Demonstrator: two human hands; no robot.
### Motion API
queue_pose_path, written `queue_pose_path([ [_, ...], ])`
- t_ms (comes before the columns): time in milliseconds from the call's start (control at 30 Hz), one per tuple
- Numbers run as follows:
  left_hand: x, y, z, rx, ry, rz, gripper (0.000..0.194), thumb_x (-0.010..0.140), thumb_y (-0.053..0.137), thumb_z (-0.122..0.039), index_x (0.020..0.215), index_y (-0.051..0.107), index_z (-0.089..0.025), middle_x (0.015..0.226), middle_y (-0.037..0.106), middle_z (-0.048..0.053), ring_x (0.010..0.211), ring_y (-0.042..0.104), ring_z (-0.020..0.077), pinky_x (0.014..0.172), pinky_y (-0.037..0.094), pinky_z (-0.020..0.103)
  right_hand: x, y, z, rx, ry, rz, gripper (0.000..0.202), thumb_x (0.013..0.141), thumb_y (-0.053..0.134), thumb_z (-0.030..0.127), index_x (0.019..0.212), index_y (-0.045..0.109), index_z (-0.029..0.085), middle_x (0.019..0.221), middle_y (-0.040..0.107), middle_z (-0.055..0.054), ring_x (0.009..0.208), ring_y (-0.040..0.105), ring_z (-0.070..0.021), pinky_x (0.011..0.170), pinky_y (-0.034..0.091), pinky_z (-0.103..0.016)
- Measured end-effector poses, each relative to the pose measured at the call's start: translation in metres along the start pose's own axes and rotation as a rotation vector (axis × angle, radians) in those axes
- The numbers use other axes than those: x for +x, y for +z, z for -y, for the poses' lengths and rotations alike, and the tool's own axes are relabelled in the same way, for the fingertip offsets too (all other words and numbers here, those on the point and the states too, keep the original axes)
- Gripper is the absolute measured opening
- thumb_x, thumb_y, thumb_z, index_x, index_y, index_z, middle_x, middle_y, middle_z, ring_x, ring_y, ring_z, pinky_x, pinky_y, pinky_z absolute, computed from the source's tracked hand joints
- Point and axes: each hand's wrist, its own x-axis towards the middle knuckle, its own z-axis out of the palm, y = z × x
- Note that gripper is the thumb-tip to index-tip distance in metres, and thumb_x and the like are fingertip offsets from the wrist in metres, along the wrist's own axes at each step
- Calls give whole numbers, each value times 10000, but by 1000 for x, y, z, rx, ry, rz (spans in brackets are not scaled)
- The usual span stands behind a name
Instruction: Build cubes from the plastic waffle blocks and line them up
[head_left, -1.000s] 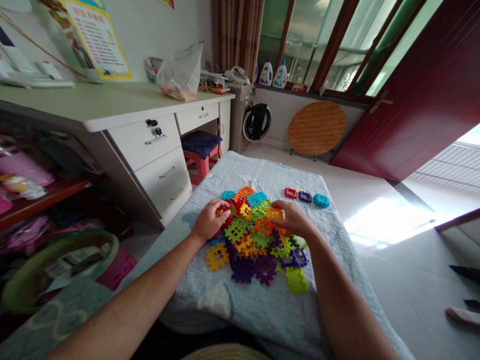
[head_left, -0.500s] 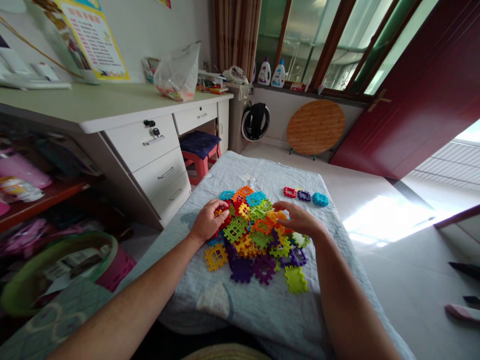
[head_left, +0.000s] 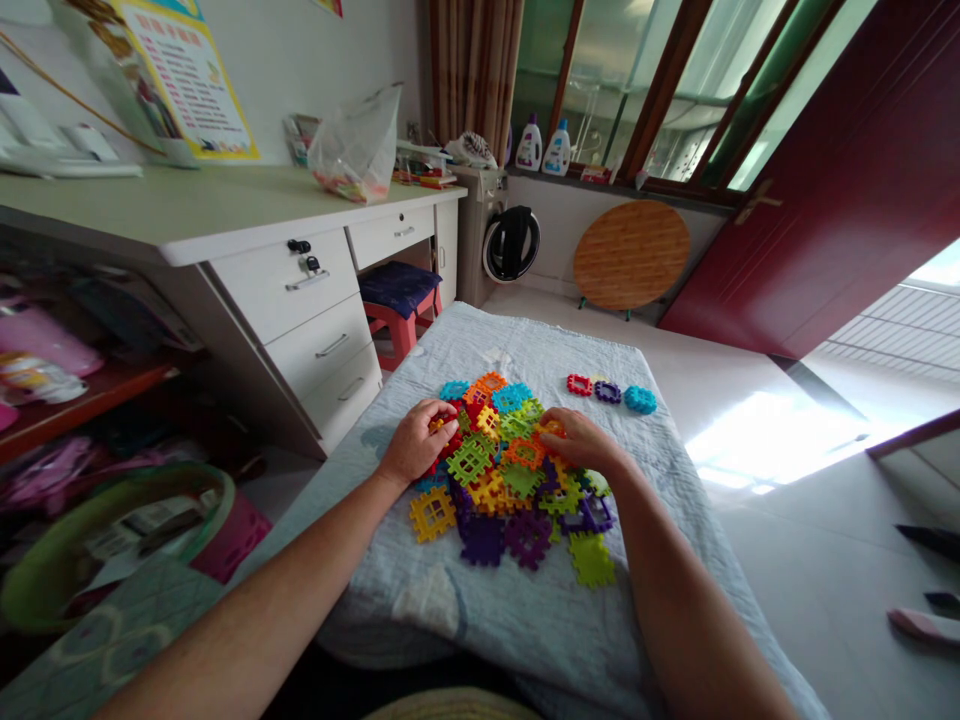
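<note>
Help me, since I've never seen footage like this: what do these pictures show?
There is no machine: the grip is a person's two bare hands. One camera, worn on the head and looking forward and down, takes every picture. A pale blue cloth covers the surface. On it lies a heap of colourful notched pieces, with a red piece, a purple piece and a blue piece apart at the far right. The left hand is at the heap's left edge; the right hand has its fingers at an orange piece. Whether either holds anything firmly is hard to tell.
</note>
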Motion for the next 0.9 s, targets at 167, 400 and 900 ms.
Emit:
queue_pose_path([
  [167,0,0,0,1,4,-3,194,817,534,-313,937,633,-196,999,642,48,966,607,202,911,484,342,3,6,-5,29,-8,-66,191,791,577,277,938,655,184,979,665,-71,892,602,-194,819,429,-294],
  [400,0,0,1,3,-10,5,198,819,535,-314,948,630,-197,1014,635,49,978,597,204,927,474,348,4,10,-17,66,-86,-189,290,710,597,213,995,645,191,991,644,-59,917,593,-203,866,443,-340],
  [900,0,0,0,5,-20,10,200,824,535,-324,949,628,-198,1023,642,54,991,601,209,939,472,358,-7,-18,-13,74,-19,-47,256,769,632,343,977,690,206,966,701,-56,875,636,-210,774,474,-310],
])
